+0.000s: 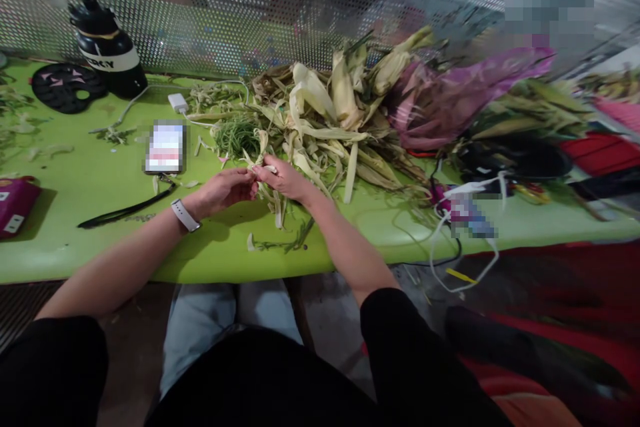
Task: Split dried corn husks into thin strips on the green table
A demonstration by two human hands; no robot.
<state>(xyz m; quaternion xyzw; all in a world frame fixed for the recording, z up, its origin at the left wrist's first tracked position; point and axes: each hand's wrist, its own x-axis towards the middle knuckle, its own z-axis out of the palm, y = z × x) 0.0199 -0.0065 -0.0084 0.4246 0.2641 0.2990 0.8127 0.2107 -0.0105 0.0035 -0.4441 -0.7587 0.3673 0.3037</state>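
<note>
Both my hands meet over the green table (pixel 225 260), closed on pale corn husk strips (pixel 279 208) that hang down below the fingers. My left hand (pixel 231 188), with a white watch on its wrist, pinches the near side of the strips. From the right, my right hand (pixel 284 180) grips them with thumb and fingers. Just behind the hands lies a bundle of thin green stems (pixel 237 138). A large heap of dry corn husks (pixel 345 120) spreads to the right and behind. The exact spot where the fingertips join is partly hidden.
Left of my hands lie a phone (pixel 166 147) with a black strap and a white charger (pixel 177 103). A black bottle (pixel 110 53), a black fan-shaped item (pixel 67 88) and a maroon box (pixel 19 205) are farther left. Rightward are a pink plastic bag (pixel 440 103) and white cables (pixel 467 188).
</note>
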